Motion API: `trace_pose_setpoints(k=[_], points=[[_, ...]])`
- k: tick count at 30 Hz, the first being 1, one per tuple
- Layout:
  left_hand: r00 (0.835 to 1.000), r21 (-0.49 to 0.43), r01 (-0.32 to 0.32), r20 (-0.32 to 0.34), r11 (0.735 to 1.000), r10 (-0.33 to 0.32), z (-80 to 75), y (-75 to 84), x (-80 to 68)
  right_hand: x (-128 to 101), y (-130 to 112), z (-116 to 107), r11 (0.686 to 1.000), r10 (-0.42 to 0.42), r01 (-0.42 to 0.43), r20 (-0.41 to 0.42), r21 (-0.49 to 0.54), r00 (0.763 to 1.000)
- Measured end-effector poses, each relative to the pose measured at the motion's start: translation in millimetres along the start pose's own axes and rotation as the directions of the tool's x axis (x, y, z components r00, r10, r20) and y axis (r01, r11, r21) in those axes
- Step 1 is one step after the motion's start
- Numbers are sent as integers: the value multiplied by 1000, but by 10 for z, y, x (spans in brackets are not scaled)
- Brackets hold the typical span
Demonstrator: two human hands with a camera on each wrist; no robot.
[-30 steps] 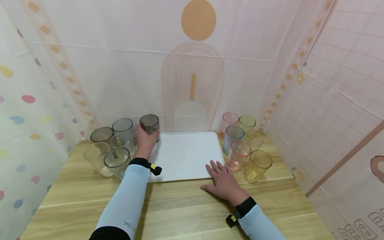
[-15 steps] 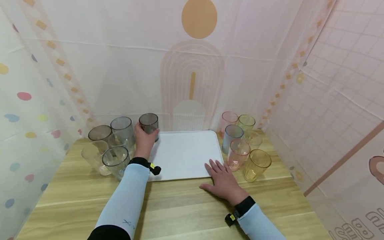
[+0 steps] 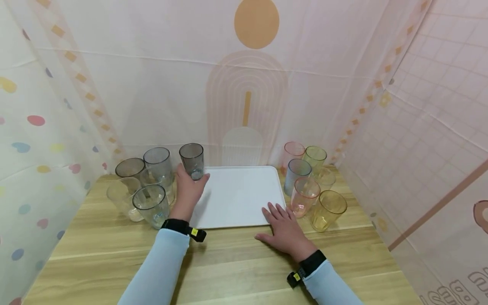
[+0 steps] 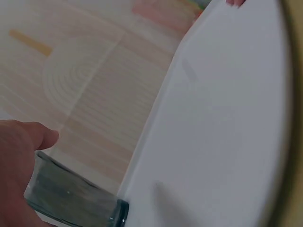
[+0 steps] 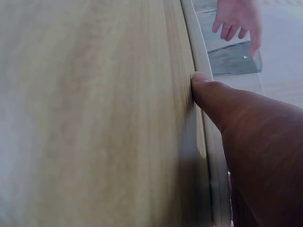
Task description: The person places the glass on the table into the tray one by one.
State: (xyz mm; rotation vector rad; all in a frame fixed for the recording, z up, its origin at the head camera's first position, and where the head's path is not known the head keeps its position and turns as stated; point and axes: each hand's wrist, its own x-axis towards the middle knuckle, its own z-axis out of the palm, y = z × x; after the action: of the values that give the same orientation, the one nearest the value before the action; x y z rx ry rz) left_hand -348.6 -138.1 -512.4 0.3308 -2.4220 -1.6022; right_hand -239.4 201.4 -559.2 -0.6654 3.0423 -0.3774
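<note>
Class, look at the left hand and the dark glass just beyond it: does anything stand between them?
Nothing visible does. The dark glass stands just past the left hand; the cluster of glasses stands to the hand's left, and the white tray extends right.

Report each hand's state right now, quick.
Left hand: open, close to the smoky grey tumbler, not gripping it.
Right hand: open, spread at the near right corner of the white tray, holding nothing.
</note>
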Motion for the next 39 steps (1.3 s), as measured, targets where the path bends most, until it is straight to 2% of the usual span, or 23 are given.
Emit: trace_pose_setpoints(k=[4, 7, 9, 11, 14, 18, 22, 26, 29, 32, 35, 37, 39], points=[[998, 62, -22, 52, 998, 18, -39, 62, -269, 13, 13, 21, 1000, -5, 5, -7, 0, 1000], [993, 100, -74, 100, 992, 64, -103, 86, -504, 17, 6, 10, 1000, 4, -4, 4, 4, 1000], [985, 77, -134, 116, 988, 124, -156, 78, -669, 16, -3, -3, 1000, 9, -9, 11, 9, 1000], [974, 16, -192, 124, 981, 188, -219, 60, -834, 8, -10, -11, 1000, 13, -13, 18, 11, 1000], [952, -64, -287, 94, 956, 292, -336, 24, -1056, -1, -8, -5, 1000, 17, -17, 21, 10, 1000], [937, -64, -348, 5, 935, 349, -563, -29, -1286, -1, -2, 4, 1000, 20, -20, 25, -2, 999], [951, -71, -305, -84, 950, 299, -807, -97, -1448, 2, -14, -13, 1000, 18, -18, 24, -8, 1000], [963, -42, -225, -161, 974, 215, -987, -249, -1555, -2, -27, -27, 1000, 17, -18, 30, 4, 999], [956, -27, -181, -241, 983, 169, -1083, -392, -1575, -5, -35, -32, 1000, 18, -18, 30, 9, 999], [934, -10, -152, -329, 988, 140, -1162, -524, -1562, -3, -37, -32, 1000, 17, -18, 27, 5, 999], [917, 12, -133, -377, 991, 127, -1219, -620, -1534, -1, -33, -26, 1000, 17, -17, 26, 2, 1000], [920, 4, -116, -375, 993, 109, -1231, -664, -1506, 2, -28, -20, 1000, 16, -16, 24, 4, 1000], [931, -13, -101, -354, 995, 90, -1229, -687, -1470, 4, -26, -18, 1000, 15, -15, 23, 4, 1000]])
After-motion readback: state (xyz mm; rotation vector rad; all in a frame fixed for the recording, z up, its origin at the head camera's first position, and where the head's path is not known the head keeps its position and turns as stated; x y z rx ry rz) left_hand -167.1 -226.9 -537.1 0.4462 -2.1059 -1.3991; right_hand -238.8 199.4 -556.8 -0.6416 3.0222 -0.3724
